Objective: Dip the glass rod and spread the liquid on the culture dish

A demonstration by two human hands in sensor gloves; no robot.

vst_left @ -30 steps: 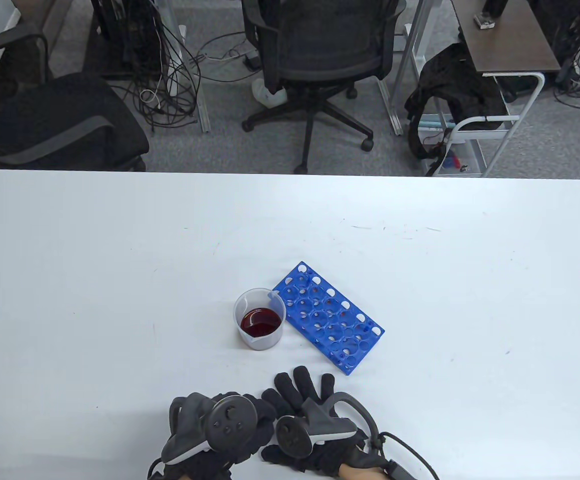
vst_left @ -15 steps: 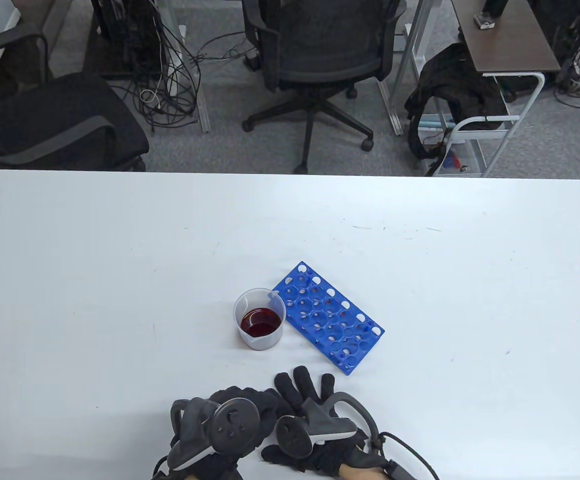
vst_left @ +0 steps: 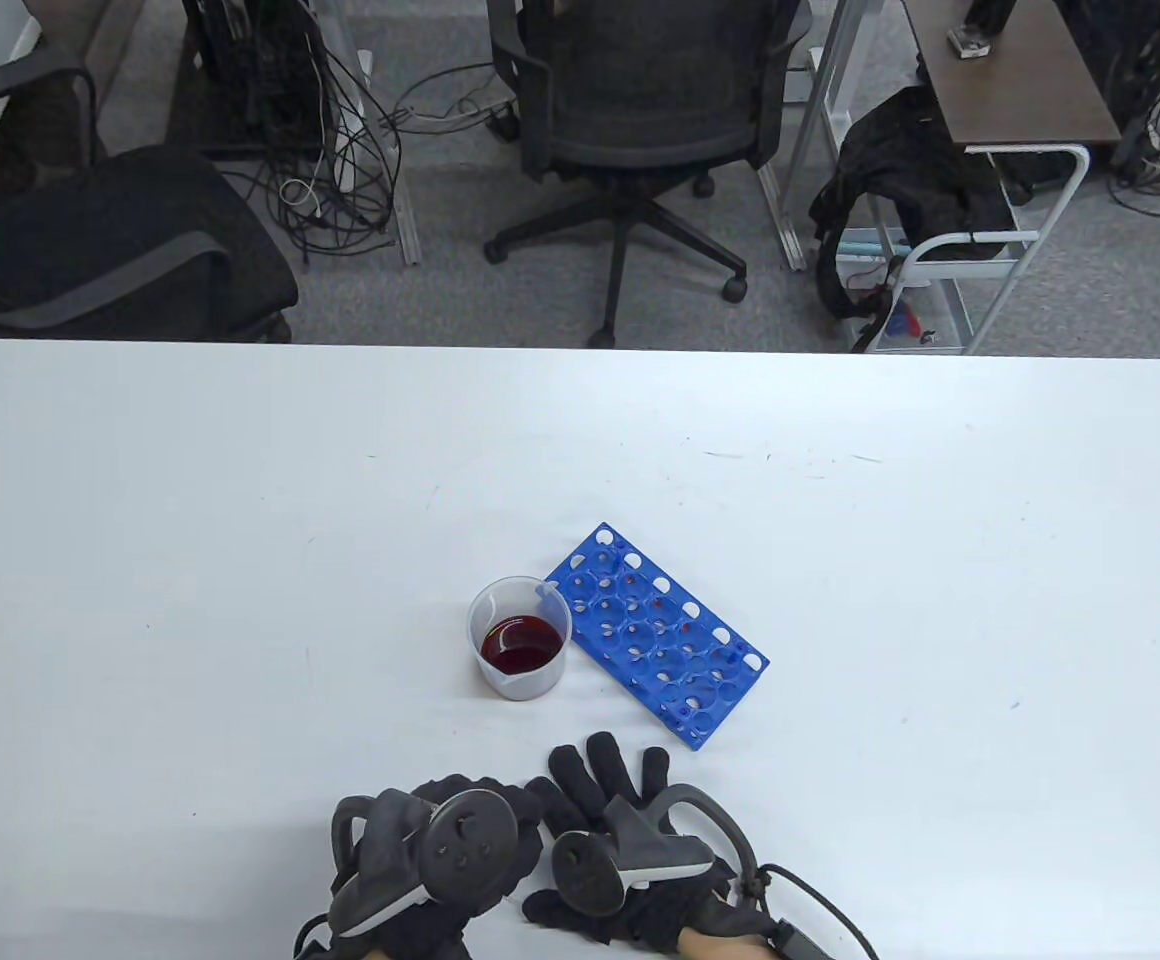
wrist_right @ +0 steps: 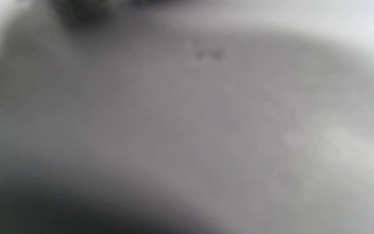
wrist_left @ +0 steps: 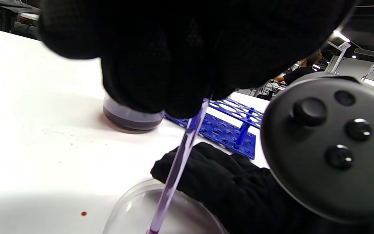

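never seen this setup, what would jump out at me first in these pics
Probably the beaker of dark red liquid at the table's middle, touching the blue tube rack on its right. Near the front edge, the left hand holds a glass rod angled down into a clear culture dish, the right hand spread flat alongside.

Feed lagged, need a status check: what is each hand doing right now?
Left hand: grips the glass rod, tip down in the culture dish.
Right hand: fingers spread flat beside the dish, holding nothing visible.
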